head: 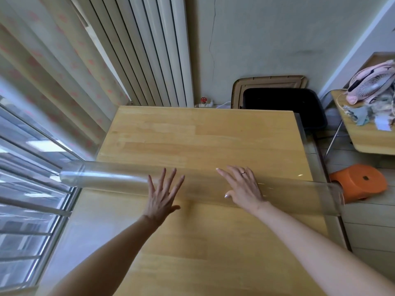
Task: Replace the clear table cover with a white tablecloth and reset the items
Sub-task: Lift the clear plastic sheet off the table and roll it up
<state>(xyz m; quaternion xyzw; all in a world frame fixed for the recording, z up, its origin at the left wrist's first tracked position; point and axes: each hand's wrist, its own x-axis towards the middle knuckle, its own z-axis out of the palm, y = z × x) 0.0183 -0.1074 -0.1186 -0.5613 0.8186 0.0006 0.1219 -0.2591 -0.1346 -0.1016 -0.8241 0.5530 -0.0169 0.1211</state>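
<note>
Head view: both hands lie flat with fingers spread, gripping nothing, the left hand [163, 196] and right hand [242, 189] pressing on the rolled-up clear plastic table cover [102, 176]. That roll spans the light wooden table [192, 133], overhanging both sides. An orange plastic stool [361, 181] stands on the floor just right.

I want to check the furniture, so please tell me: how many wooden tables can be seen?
2. The big table lies under both hands, and a smaller table stands at the far right, cut off by the frame. More may be outside the view.
</note>
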